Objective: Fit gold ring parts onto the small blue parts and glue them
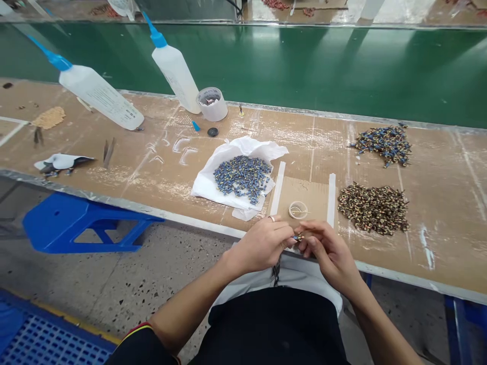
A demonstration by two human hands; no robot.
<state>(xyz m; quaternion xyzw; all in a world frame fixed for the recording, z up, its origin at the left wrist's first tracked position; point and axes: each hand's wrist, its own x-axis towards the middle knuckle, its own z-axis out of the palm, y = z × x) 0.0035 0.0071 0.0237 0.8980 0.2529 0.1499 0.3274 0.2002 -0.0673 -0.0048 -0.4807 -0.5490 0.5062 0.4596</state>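
Observation:
My left hand [266,242] and my right hand [325,249] meet at the near edge of the workbench [133,167], fingers pinched together on one small blue-and-brown component [299,236]. A ring sits on my left hand. Just beyond my fingers a small clear round lid [298,210] rests on a cardboard pad [304,195] edged with white strips. To the left a white paper [213,177] carries a heap of small blue parts [243,176]. A pile of brown wound parts [373,209] lies to the right, and a blue-and-yellow pile [384,144] behind it.
Two white squeeze bottles with blue nozzles, one [99,94] at the left and one [175,75] near the middle, lean over the bench beside a tape roll [212,104]. A green conveyor belt [304,66] runs behind. Tweezers [108,151] lie at left. A blue stool [76,223] stands on the floor.

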